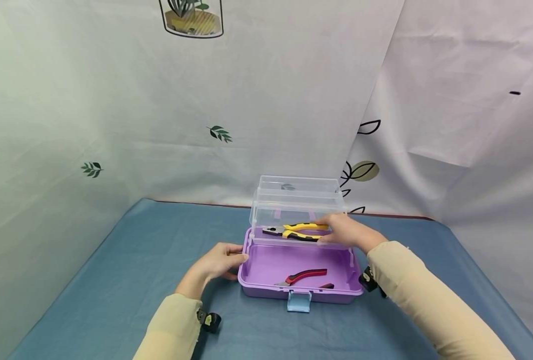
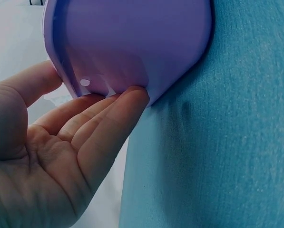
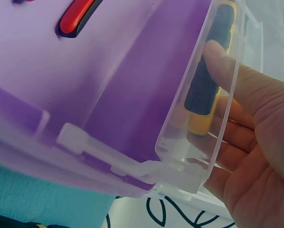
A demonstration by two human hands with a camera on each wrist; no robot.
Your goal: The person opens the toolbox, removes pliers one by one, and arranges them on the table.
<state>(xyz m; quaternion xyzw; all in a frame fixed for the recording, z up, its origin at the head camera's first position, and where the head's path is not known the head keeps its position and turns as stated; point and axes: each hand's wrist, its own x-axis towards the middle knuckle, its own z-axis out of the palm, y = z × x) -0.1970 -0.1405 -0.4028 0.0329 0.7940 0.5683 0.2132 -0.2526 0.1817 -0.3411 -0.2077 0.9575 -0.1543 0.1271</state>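
Observation:
A purple toolbox (image 1: 293,257) stands with its clear lid (image 1: 300,185) raised. My left hand (image 1: 219,259) holds the toolbox's left side, thumb at the rim and fingertips against the outer wall, as the left wrist view shows. Yellow-and-black pliers (image 1: 300,232) lie at the clear tray (image 3: 168,142), their jaws pointing left. On their handles is my right hand (image 1: 345,231), gripping them with the thumb on one side and fingers on the other. Below, in the purple bottom, sit red-and-black pliers (image 1: 309,273). Another red-and-black handle (image 1: 327,286) is mostly hidden behind the front wall.
A light blue latch (image 1: 299,302) hangs down at the toolbox's front. The toolbox rests on a blue cloth (image 1: 136,280) covering the table. Close behind the table's far edge hangs a white curtain (image 1: 158,110) with leaf prints.

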